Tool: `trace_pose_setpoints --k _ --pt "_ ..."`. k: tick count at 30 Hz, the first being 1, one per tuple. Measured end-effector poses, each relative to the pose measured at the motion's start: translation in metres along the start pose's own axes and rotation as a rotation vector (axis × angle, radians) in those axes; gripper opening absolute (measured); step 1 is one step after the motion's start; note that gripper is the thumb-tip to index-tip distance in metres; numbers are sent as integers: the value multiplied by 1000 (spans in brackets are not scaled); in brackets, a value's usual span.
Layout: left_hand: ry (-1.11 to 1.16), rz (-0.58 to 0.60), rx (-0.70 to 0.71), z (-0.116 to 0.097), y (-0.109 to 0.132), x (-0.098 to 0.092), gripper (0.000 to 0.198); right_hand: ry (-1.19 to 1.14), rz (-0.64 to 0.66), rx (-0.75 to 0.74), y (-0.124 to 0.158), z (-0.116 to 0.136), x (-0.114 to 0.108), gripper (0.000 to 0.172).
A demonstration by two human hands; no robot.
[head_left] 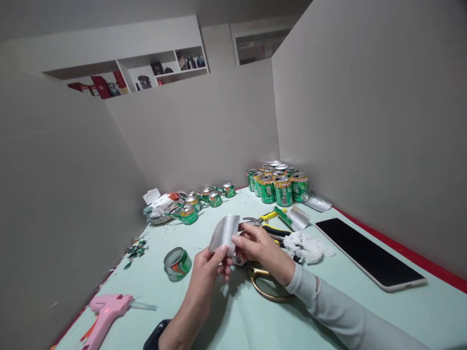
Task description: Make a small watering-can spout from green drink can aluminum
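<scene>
Grey walls [233, 116] are met at the far edge of a pale green table [156, 311]. One curved aluminium sheet [225, 232] is held above the near middle, bare silver side shown. Its lower edge is pinched by the left hand [210, 265], thumb in front; its right edge is gripped by the fingers of the right hand [264, 248]. Gold-handled scissors [272, 290] are partly hidden beneath the right hand. To the left, a cut-down can [178, 265] is left upright; nearer, a pink glue gun [111, 311] is laid down. Whole cans [283, 191] are grouped far right. Step in hand judged: sheet being shaped or checked by hand. For the next move, a steady left pinch and light finger pressure are probably required, sharp edges avoided.
</scene>
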State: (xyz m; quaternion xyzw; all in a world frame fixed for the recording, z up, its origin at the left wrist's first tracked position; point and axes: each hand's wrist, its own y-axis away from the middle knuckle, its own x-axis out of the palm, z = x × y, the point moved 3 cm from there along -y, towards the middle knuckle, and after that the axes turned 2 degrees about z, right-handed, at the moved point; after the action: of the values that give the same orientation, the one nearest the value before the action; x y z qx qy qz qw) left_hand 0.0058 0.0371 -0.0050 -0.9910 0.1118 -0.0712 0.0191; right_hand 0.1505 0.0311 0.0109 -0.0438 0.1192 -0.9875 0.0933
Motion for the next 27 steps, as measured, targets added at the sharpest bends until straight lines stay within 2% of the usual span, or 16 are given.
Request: trace_pose_setpoints --k 6,10,13,16,21,27 --pt "-69 -18 69 -2 -1 -2 35 153 12 -23 4 -2 4 10" --pt "-88 -15 119 -10 1 -4 26 271 6 -48 7 2 1 18" --pt "-84 -35 120 -13 1 -8 27 344 29 -62 8 7 1 16" --pt "-79 -58 101 -13 -1 -12 28 343 60 -54 6 8 2 6" --pt "-53 -108 112 -15 2 -11 31 266 141 -14 6 1 5 3" --pt "28 -132 104 -16 1 -10 32 232 155 6 8 -3 7 21"
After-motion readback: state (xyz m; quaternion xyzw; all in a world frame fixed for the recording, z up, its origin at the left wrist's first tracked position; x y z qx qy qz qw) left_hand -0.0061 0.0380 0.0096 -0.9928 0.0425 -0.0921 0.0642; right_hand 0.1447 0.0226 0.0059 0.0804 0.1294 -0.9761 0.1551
